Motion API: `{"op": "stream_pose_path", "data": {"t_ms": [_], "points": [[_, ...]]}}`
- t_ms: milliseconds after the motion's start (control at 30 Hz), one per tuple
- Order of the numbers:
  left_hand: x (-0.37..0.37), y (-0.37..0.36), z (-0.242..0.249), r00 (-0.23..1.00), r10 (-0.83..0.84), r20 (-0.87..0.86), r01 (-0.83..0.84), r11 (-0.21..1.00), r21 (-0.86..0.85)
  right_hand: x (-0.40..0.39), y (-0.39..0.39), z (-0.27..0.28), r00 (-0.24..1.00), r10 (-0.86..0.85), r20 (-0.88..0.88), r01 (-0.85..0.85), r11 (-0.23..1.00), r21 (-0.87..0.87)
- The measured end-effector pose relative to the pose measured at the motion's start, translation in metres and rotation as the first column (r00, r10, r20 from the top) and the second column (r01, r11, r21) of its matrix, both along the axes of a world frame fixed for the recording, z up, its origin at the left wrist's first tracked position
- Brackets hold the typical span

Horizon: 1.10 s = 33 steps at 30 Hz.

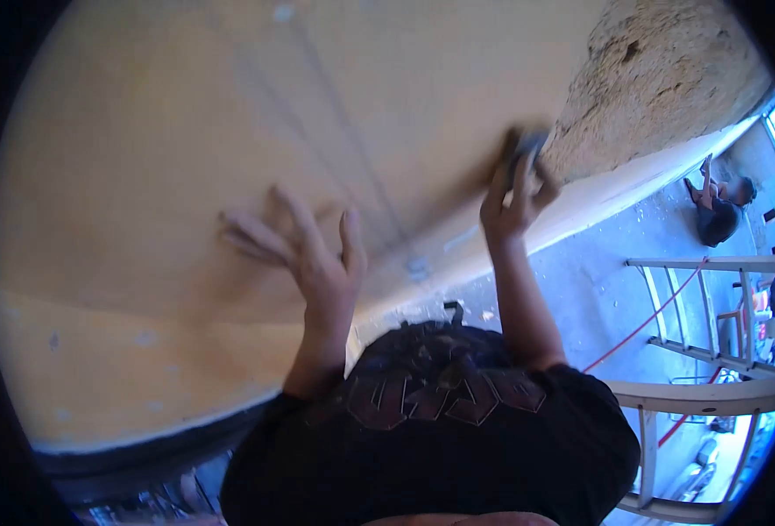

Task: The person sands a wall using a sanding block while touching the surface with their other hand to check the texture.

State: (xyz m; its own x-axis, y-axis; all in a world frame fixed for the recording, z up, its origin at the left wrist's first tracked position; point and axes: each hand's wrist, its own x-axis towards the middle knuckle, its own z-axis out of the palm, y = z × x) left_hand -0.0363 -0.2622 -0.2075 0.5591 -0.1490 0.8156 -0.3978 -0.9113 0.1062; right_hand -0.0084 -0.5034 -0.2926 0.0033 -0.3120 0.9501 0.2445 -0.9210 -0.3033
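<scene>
The left hand lies flat against the yellow wall, fingers spread wide and holding nothing, apparently bracing the body. Up and to the right of it, the right hand is closed around a small dark sanding block — it could also be a pad, the blur hides which — and presses it to the wall just beside the edge where smooth paint gives way to a rough unpainted patch. Faint pencil-like lines run down the wall between the two hands.

The black T-shirt and the floor far beneath the right hand suggest the person stands raised above the ground; a ladder and a red cord sit below, and another person crouches on the floor well apart.

The main risk, as I judge it, is balance — both arms reach up and lean on the wall, so a slip of the spread hand on the smooth paint could throw the weight off. The block is held by fingertips only and could pop loose when it catches on the rough patch's edge, dropping toward the floor below. Pressing too hard there might also gouge the fresh finish.
</scene>
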Motion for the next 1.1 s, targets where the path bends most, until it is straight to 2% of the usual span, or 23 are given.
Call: {"op": "stream_pose_path", "data": {"t_ms": [33, 67, 133, 200, 233, 267, 333, 400, 433, 500, 533, 567, 667, 733, 800, 833, 867, 933, 1000, 1067, 1100], "points": [[0.000, -0.009, 0.004, 1.000, -0.020, 0.001, 0.020, 0.999, -0.031, -0.001, -0.003, 0.036, 0.990, -0.117, -0.076, 0.117, 0.993, -0.003], [0.000, -0.016, 0.009, 0.999, -0.032, 0.011, 0.032, 0.997, -0.063, 0.003, -0.008, 0.065, 0.992, -0.125, 0.003, 0.125, 0.992, -0.022], [0.000, -0.030, 0.016, 1.000, -0.016, -0.023, 0.015, 0.998, -0.064, 0.002, -0.011, 0.100, 0.998, -0.065, 0.010, 0.065, 0.998, 0.021], [-0.003, -0.027, 0.012, 0.999, -0.011, -0.049, 0.008, 0.998, -0.062, 0.001, -0.015, 0.086, 0.999, -0.044, -0.006, 0.044, 0.999, 0.016], [-0.002, -0.024, 0.009, 0.999, -0.015, -0.033, 0.014, 1.000, -0.020, -0.003, -0.015, 0.065, 0.995, -0.068, -0.069, 0.067, 0.998, -0.016], [0.000, -0.023, 0.007, 0.999, -0.027, -0.017, 0.027, 0.999, 0.021, -0.007, -0.015, 0.034, 0.986, -0.102, -0.129, 0.096, 0.994, -0.052], [0.008, -0.004, -0.013, 0.998, -0.061, 0.012, 0.061, 0.998, 0.028, -0.013, -0.008, -0.042, 0.981, -0.060, -0.183, 0.045, 0.995, -0.085], [0.011, 0.008, -0.021, 0.993, -0.104, 0.054, 0.102, 0.994, 0.039, -0.021, 0.007, -0.057, 0.978, 0.049, -0.200, -0.039, 0.998, 0.057], [0.008, 0.012, -0.022, 0.997, -0.079, 0.013, 0.077, 0.993, 0.088, -0.012, 0.007, -0.039, 0.990, 0.078, -0.114, -0.071, 0.996, 0.061], [0.002, 0.012, -0.024, 0.996, -0.077, -0.053, 0.085, 0.984, 0.157, -0.001, -0.010, 0.026, 0.991, -0.100, -0.090, 0.089, 0.988, -0.124], [0.004, 0.010, -0.025, 0.997, -0.056, -0.052, 0.064, 0.985, 0.161, 0.004, -0.010, 0.060, 0.999, -0.029, -0.041, 0.028, 1.000, -0.008], [0.004, 0.007, -0.024, 0.998, -0.029, -0.049, 0.037, 0.986, 0.165, 0.001, -0.015, 0.096, 0.995, -0.097, -0.022, 0.095, 0.992, -0.078], [0.004, 0.011, -0.025, 0.998, -0.009, -0.057, 0.018, 0.986, 0.165, 0.002, -0.015, 0.115, 0.997, -0.067, 0.028, 0.070, 0.994, -0.081], [0.004, 0.016, -0.025, 0.997, -0.022, -0.070, 0.033, 0.986, 0.162, -0.001, -0.012, 0.063, 0.994, -0.097, -0.042, 0.096, 0.995, -0.018], [0.003, 0.017, -0.027, 0.988, -0.015, -0.155, 0.037, 0.990, 0.138, -0.008, -0.005, -0.020, 0.988, -0.090, -0.126, 0.087, 0.996, -0.034], [-0.001, 0.018, -0.025, 0.990, -0.017, -0.139, 0.035, 0.991, 0.127, -0.013, 0.003, -0.055, 0.985, 0.013, -0.170, -0.002, 0.998, 0.062], [-0.004, 0.020, -0.022, 0.982, -0.024, -0.189, 0.056, 0.985, 0.164, -0.021, 0.006, -0.069, 0.977, 0.076, -0.199, -0.060, 0.995, 0.086], [-0.003, 0.021, -0.015, 0.972, -0.038, -0.232, 0.091, 0.971, 0.222, -0.014, 0.005, -0.041, 0.989, 0.028, -0.147, -0.022, 0.999, 0.037], [-0.007, 0.019, -0.012, 0.966, 0.008, -0.259, 0.058, 0.967, 0.248, -0.005, -0.007, 0.018, 0.997, -0.042, -0.065, 0.043, 0.999, 0.013], [-0.008, 0.019, -0.012, 0.963, 0.011, -0.270, 0.064, 0.962, 0.266, -0.007, -0.016, 0.076, 0.997, -0.046, -0.057, 0.047, 0.999, 0.021], [-0.008, 0.018, -0.012, 0.963, 0.028, -0.268, 0.043, 0.966, 0.255, -0.007, -0.019, 0.079, 0.996, -0.056, -0.064, 0.058, 0.998, 0.035]]}}
